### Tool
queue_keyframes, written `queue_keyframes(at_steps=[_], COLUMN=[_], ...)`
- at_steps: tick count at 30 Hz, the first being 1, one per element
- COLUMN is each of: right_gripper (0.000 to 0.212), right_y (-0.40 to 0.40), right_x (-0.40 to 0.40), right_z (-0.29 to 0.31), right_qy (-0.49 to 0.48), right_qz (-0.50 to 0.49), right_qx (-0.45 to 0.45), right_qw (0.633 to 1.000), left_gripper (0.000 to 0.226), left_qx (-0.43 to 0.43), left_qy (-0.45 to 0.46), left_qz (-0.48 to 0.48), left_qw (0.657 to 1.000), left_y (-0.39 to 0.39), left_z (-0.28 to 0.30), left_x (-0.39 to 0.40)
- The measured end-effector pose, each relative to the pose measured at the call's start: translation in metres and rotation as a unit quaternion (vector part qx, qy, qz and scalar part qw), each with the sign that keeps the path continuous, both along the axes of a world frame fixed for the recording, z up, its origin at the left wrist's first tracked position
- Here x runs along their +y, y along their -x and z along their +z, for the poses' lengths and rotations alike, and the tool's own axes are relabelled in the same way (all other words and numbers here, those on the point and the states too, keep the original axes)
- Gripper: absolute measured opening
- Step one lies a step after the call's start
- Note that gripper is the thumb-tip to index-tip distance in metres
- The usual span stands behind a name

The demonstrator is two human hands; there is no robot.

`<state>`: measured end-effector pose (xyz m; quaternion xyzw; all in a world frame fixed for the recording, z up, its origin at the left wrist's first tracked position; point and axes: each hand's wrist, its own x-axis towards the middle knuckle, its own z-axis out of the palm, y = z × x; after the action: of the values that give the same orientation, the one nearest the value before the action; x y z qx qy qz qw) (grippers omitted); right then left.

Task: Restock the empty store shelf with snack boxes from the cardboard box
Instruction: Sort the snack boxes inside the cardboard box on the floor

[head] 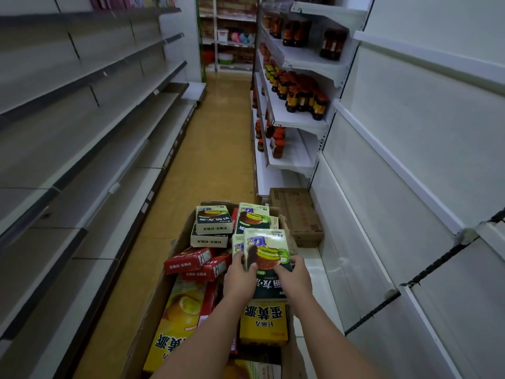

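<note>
Setting: narrow store aisle, tan floor, shelving on both sides.

Cardboard box: open, on the floor at the bottom centre, heaped with snack boxes.

Yellow boxes: nearest layer, lying flat low in the cardboard box, partly under the forearms.

Green box: upright above the heap, right of centre, held from both sides; a second like box sits just behind it.

Left hand: fingers curled round the green box's left edge, thumb on its front face.

Right hand: fingers wrapped round the right edge, thumb on the front.

Red boxes: two or three, lying tilted left of the hands.

More green boxes: stacked at the far end of the cardboard box.

Closed carton: brown, on the bottom right shelf just beyond the cardboard box.

White shelves: right side, bare near the person.

Grey shelves: left side, several bare tiers.

Dark bottles: red caps, grouped on the farther right shelves.

Far end: cross shelf with blurred goods, contents not legible.
</note>
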<state>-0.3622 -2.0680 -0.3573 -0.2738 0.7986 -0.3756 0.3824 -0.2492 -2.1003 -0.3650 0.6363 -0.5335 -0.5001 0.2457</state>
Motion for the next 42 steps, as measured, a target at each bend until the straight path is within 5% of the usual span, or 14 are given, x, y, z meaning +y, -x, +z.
queue_keyframes(at_steps=[11, 14, 17, 20, 23, 25, 30, 36, 39, 42], right_gripper=[0.038, 0.042, 0.045, 0.038, 0.031, 0.034, 0.026, 0.033, 0.053, 0.05], right_y=[-0.043, -0.069, -0.098, -0.125, -0.146, -0.16, -0.199, -0.245, -0.271, -0.302], right_x=[0.0, 0.004, 0.008, 0.019, 0.03, 0.035, 0.043, 0.054, 0.058, 0.069], right_z=[0.049, 0.062, 0.078, 0.095, 0.103, 0.101, 0.103, 0.091, 0.081, 0.078], right_qy=[0.012, 0.036, 0.068, 0.085, 0.072, 0.043, 0.029, 0.063, 0.001, -0.076], right_qz=[0.135, 0.188, 0.255, 0.337, 0.414, 0.445, 0.466, 0.458, 0.427, 0.377], right_qx=[-0.131, -0.13, -0.11, -0.131, -0.176, -0.209, -0.196, -0.073, -0.125, -0.22], right_qw=[0.982, 0.973, 0.958, 0.928, 0.89, 0.87, 0.862, 0.884, 0.895, 0.897], left_gripper=[0.039, 0.055, 0.102, 0.089, 0.113, 0.107, 0.05, 0.036, 0.036, 0.04], left_qx=[-0.004, 0.061, 0.173, 0.279, 0.354, 0.395, 0.416, 0.391, 0.401, 0.43], left_qy=[0.012, 0.002, -0.025, -0.015, -0.032, -0.047, -0.046, 0.015, 0.045, 0.059], left_qz=[0.125, 0.151, 0.185, 0.217, 0.239, 0.269, 0.322, 0.431, 0.496, 0.555], left_qw=[0.992, 0.987, 0.967, 0.935, 0.904, 0.877, 0.849, 0.813, 0.769, 0.71], left_y=[-0.054, -0.072, -0.089, -0.108, -0.13, -0.145, -0.189, -0.235, -0.257, -0.279], left_z=[0.037, 0.047, 0.055, 0.068, 0.071, 0.074, 0.084, 0.097, 0.099, 0.101], left_x=[0.024, 0.037, 0.049, 0.065, 0.076, 0.089, 0.126, 0.16, 0.167, 0.171])
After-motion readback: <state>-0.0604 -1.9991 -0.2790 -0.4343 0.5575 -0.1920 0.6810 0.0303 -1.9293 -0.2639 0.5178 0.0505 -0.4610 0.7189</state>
